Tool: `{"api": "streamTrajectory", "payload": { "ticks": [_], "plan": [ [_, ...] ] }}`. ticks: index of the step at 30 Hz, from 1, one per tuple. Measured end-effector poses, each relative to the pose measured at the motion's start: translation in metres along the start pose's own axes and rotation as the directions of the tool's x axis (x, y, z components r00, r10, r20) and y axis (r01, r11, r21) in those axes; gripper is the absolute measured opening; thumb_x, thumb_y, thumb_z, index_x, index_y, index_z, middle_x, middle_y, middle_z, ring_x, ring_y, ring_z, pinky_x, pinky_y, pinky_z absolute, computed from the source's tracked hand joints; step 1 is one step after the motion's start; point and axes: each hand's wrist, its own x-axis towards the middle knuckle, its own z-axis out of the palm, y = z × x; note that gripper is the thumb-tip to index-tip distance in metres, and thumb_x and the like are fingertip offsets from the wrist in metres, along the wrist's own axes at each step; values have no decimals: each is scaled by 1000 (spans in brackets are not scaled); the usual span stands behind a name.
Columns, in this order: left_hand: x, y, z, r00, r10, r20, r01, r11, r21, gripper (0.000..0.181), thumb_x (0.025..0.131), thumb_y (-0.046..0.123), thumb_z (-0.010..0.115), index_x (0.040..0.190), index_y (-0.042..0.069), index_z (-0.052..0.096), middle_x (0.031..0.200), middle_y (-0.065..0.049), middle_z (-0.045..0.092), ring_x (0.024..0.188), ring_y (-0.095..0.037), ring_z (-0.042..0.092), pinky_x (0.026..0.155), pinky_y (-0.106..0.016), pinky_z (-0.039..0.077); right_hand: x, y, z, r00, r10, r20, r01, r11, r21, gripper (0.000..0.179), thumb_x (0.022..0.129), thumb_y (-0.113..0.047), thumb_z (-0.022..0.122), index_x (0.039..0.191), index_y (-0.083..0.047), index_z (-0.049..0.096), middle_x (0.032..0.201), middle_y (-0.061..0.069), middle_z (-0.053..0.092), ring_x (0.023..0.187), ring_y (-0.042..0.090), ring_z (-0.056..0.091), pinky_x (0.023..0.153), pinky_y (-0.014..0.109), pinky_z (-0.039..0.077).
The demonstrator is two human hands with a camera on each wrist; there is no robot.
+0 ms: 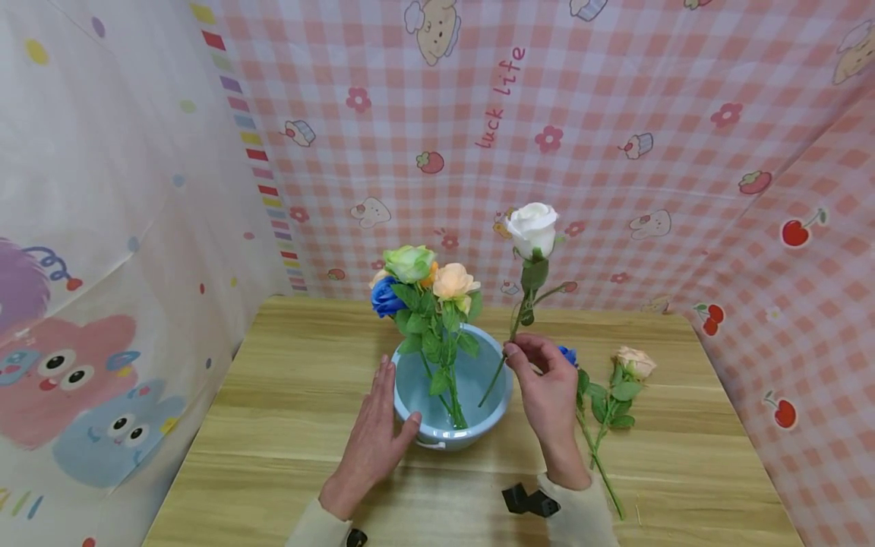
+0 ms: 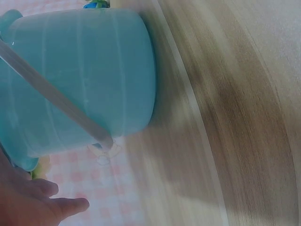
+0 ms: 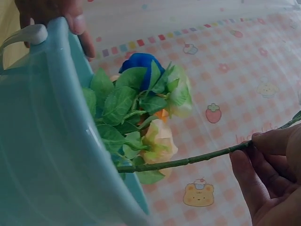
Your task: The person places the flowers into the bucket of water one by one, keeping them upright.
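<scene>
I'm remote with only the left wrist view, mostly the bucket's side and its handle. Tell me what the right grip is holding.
Observer: The right grip pinches the stem of a white rose.
Operator: Say where that stem's lower end is.
Observer: It is inside the mouth of the bucket.
Operator: Now report on the table beyond the right grip.
Observer: A peach rose lies there, to the right of that grip in the head view.
</scene>
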Motion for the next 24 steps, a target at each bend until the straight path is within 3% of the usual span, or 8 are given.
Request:
{"api": "streamTrajectory", "payload": {
  "ticks": [5, 11, 19, 24],
  "plan": [
    [0, 0, 0, 1000, 0, -2, 0, 1000, -3, 86, 101, 35, 59, 165, 1, 13, 174, -11, 6, 158, -33, 13, 117, -67, 29, 1, 6, 6, 999, 41, 22, -38, 995, -90, 14, 93, -8, 77, 104, 1, 75, 94, 16, 75, 81, 10, 71, 73, 18, 59],
    [0, -1, 1, 1000, 2, -1, -2, 1000, 6, 86, 102, 40, 55, 165, 1, 12, 174, -11, 5, 158, -33, 13, 117, -67, 29, 4, 14, 13, 995, 64, 73, -48, 979, -198, 13, 92, -6, 77, 104, 0, 75, 95, 13, 76, 83, 19, 74, 71, 18, 59],
    [1, -1, 1, 1000, 7, -8, -7, 1000, 1, 86, 102, 42, 54, 165, 1, 12, 174, -11, 6, 158, -34, 14, 117, -66, 29, 8, 22, 22, 987, 39, 157, 20, 934, -358, 10, 91, -7, 78, 100, -3, 76, 92, 10, 78, 83, 26, 77, 71, 39, 63],
    [0, -1, 1, 1000, 9, -10, -9, 1000, -1, 86, 101, 38, 58, 165, 0, 14, 174, -12, 7, 157, -34, 15, 116, -66, 29, 10, 27, 29, 982, -25, 189, 109, 889, -445, 6, 90, -6, 78, 95, -3, 75, 87, 10, 78, 78, 25, 78, 68, 41, 63]
  ]
}}
